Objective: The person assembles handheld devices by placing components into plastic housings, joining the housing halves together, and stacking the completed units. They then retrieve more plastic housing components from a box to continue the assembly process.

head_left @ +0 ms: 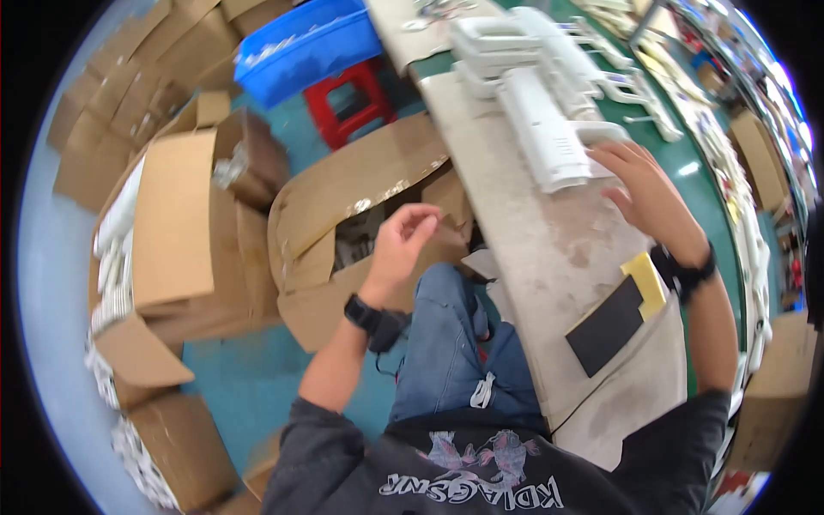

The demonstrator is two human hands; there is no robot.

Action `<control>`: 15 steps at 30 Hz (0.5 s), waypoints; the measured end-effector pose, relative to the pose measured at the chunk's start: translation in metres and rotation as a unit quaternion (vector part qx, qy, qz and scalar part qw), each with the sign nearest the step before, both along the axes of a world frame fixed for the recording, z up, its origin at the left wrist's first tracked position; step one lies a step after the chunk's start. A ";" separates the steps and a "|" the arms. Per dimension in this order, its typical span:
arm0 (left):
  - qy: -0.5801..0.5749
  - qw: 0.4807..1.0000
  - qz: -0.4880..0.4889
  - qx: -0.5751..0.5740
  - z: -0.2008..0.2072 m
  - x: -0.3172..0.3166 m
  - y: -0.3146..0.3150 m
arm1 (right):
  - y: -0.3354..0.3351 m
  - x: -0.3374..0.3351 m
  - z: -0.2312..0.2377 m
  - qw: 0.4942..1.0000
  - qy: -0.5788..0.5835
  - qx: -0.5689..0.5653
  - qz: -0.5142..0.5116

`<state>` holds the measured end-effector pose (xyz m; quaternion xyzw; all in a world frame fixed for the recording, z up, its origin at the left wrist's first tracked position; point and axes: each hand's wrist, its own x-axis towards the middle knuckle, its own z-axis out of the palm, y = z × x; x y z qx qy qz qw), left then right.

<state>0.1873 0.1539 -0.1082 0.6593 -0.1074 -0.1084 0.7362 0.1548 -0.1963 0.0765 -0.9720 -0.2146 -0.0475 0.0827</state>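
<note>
My right hand [645,190] is over the table, its fingers stretched out and thumb apart. Its fingertips reach the edge of a white plastic part with a rounded rim [601,131]; whether they touch it I cannot tell. Just left of that hand lies a long white plastic housing [542,129] with small slots at its near end. Behind it are more white housings [498,45], stacked. My left hand [402,247] hangs above an open cardboard box [313,296], left of the table edge. Its fingers are curled with the thumb against them; anything inside them is hidden.
A black flat pad [605,326] and a yellow piece [645,283] lie on the worn table covering [566,249]. Left stand a blue bin [309,51], a red stool [350,107] and a carton [176,227] with white parts. Beyond the table runs a green surface [695,172] with white parts.
</note>
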 end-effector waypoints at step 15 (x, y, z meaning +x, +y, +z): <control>0.141 0.763 -0.226 0.589 -0.314 0.151 0.169 | 0.006 -0.050 -0.064 0.938 0.282 -0.114 -0.167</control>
